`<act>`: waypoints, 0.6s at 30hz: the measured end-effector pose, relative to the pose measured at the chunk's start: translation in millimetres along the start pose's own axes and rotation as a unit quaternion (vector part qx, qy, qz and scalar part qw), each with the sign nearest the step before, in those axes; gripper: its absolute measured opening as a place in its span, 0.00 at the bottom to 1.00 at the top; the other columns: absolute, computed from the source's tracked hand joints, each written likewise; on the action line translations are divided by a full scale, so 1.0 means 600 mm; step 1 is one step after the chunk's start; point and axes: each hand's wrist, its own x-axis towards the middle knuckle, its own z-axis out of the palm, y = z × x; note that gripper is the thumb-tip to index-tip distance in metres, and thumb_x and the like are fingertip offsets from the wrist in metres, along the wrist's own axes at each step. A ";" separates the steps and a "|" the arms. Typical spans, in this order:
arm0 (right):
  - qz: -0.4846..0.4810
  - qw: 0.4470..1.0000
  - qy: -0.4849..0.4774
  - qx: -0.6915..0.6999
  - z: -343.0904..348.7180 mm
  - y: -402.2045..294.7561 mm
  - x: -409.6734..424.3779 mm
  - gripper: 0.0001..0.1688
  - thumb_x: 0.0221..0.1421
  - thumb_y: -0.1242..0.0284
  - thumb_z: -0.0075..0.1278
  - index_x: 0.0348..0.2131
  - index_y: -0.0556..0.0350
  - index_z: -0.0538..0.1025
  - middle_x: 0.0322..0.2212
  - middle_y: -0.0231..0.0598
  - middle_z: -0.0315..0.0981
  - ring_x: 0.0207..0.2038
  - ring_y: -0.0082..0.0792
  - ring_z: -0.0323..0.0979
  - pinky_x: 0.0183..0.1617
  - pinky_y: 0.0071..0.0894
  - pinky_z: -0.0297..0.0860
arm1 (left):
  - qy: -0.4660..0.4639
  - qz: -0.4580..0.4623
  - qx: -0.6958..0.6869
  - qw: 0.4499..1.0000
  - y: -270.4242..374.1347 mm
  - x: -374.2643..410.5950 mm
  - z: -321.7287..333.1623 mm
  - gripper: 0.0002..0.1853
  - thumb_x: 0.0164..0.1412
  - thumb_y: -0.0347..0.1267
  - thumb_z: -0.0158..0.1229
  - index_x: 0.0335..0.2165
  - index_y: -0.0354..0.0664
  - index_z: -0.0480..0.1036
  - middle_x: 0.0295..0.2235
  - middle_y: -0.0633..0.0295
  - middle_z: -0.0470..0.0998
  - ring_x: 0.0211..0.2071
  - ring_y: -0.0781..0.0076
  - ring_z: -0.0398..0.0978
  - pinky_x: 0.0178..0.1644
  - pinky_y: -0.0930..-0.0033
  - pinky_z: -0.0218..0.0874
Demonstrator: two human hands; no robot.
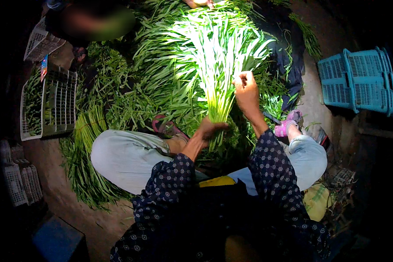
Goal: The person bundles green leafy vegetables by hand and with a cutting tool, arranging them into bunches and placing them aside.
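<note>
A bunch of leafy green stems, seemingly water spinach (220, 98), stands up in front of me, its leaves fanning away and lit very brightly. My left hand (207, 131) is wrapped around the lower stems, whose ends stick out below the fist. At the bunch's right side is my right hand (248, 93), with its fingers curled close to the outer leaves. Whether those fingers pinch a stem or leaf cannot be made out. Beyond the bunch lies a wide heap of the same greens (163, 62).
Another person's hand (198, 3) touches the heap's far edge. To the left are a white plastic crate (59, 98) holding greens and a tied bundle (88, 157) on the floor. Nested blue baskets (357, 80) lie right, and a dark sheet (286, 49) runs under the heap.
</note>
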 end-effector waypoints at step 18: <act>-0.164 0.950 -0.248 -0.093 0.001 0.001 -0.083 0.07 0.50 0.75 0.49 0.30 0.60 0.67 0.24 0.50 0.67 0.27 0.53 0.69 0.31 0.40 0.65 | 0.058 0.078 -0.008 0.995 0.027 -0.010 0.038 0.12 0.51 0.27 0.56 0.36 0.40 0.67 0.28 0.71 0.69 0.29 0.83 0.66 0.31 0.78 0.61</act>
